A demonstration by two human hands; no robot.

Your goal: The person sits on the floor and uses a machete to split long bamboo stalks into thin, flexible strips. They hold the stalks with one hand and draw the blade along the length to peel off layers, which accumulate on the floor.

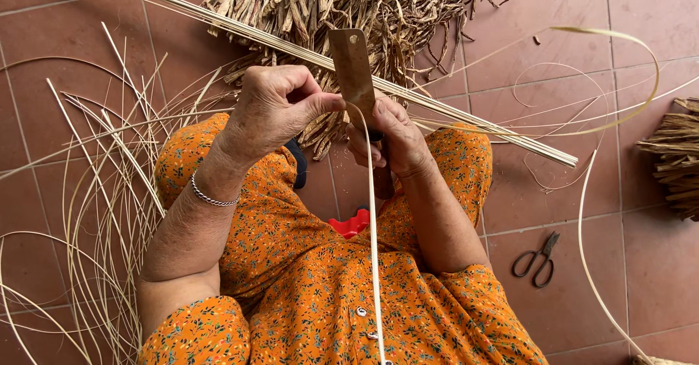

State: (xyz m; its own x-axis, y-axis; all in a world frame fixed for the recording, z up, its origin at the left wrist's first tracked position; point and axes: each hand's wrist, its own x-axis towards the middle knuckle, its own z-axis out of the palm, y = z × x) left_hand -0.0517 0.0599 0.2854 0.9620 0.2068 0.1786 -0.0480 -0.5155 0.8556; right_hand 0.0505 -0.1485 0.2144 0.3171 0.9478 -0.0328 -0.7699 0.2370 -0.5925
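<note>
Head view: knife (354, 70) blade upright over the lap, handle clenched in right hand (389, 139). Left hand (277, 106), just left of the blade, pinches a pale cane strip (374, 248) against it; strip trails down the orange dress. Scissors (536, 259) lie well right of the knife.

The floor (553, 212) is of large reddish-brown square tiles with pale joints, in soft, even daylight. Beyond the fingers lies a heap of dry brown strips (349, 1); black scissors (537, 258) lie to their right on the tiles.
</note>
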